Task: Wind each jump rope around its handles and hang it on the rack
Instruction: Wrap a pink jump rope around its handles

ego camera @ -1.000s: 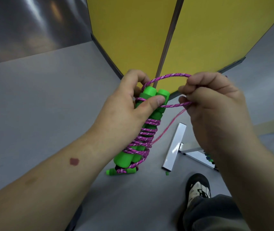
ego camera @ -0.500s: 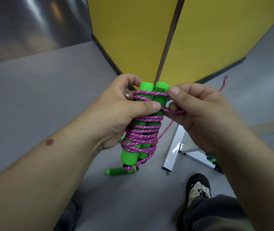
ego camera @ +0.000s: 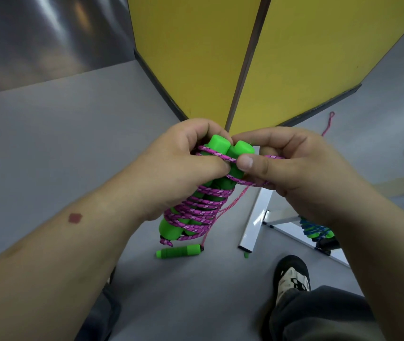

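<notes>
Two green handles point(ego camera: 223, 153) stand side by side, with a pink braided rope point(ego camera: 196, 212) coiled many times round them. My left hand point(ego camera: 179, 166) grips the handles from the left, thumb pressed on the top turn. My right hand point(ego camera: 294, 168) pinches the rope's loose end beside the handle tops, thumb nearly touching my left thumb. On the floor lies another green handle point(ego camera: 179, 251) with a thin pink cord point(ego camera: 223, 212) running up from it. A wound blue-and-green rope point(ego camera: 316, 231) hangs by the white rack point(ego camera: 257, 217) at the lower right.
Yellow panels point(ego camera: 196, 57) with a dark base stand ahead, meeting at a corner. Grey floor point(ego camera: 73, 143) spreads to the left. A pink cord end point(ego camera: 328, 123) lies at the right panel's foot. My shoe point(ego camera: 292, 279) and trouser leg are at the bottom right.
The open loop of rope has been drawn down over the handle tops into a tight turn. My right hand has moved in against the handles, and both hands sit lower in view.
</notes>
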A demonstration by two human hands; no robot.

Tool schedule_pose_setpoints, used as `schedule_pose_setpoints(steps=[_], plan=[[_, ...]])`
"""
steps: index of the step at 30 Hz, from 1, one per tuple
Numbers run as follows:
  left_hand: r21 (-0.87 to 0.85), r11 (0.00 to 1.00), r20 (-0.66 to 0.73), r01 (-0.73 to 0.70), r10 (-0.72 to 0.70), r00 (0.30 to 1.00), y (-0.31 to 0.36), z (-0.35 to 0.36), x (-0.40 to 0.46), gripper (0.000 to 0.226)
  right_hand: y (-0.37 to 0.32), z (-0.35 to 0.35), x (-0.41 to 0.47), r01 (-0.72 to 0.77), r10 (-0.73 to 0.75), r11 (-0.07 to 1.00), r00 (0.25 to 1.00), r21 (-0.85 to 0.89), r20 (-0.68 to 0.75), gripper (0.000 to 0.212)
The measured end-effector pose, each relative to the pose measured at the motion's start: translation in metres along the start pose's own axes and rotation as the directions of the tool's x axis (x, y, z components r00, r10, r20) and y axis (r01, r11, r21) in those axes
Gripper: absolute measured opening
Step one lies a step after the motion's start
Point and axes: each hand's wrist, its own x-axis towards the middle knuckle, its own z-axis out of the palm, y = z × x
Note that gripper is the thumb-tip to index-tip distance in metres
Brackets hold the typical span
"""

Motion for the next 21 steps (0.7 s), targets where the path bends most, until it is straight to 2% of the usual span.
schedule_pose_setpoints(steps=[6,12,15,18,21], plan=[[-0.218,0.974,0.054,0.055,-0.044,0.998,0.007,-0.004,0.000,0.028,-0.004,0.002,0.001,-0.005,0.024,0.969,0.997,0.249,-0.074,0.022],[-0.429,0.897,0.129,0.111,-0.061,0.990,0.011,-0.005,-0.002,0.020,-0.005,0.006,0.001,-0.080,0.110,0.892,0.993,0.446,-0.042,0.007],[-0.473,0.870,0.154,0.141,-0.075,0.985,0.012,-0.006,-0.003,0.012,-0.005,0.001,0.001,-0.094,0.105,0.886,0.994,0.454,0.001,0.010],[-0.433,0.891,0.117,0.139,-0.098,0.988,0.009,-0.007,-0.001,0.016,-0.004,-0.006,0.000,-0.074,0.070,0.926,0.997,0.369,0.026,0.019],[-0.362,0.923,0.071,0.128,-0.110,0.991,0.007,-0.007,0.001,0.022,-0.003,-0.005,-0.001,-0.011,0.021,0.950,0.999,0.311,-0.027,0.021]])
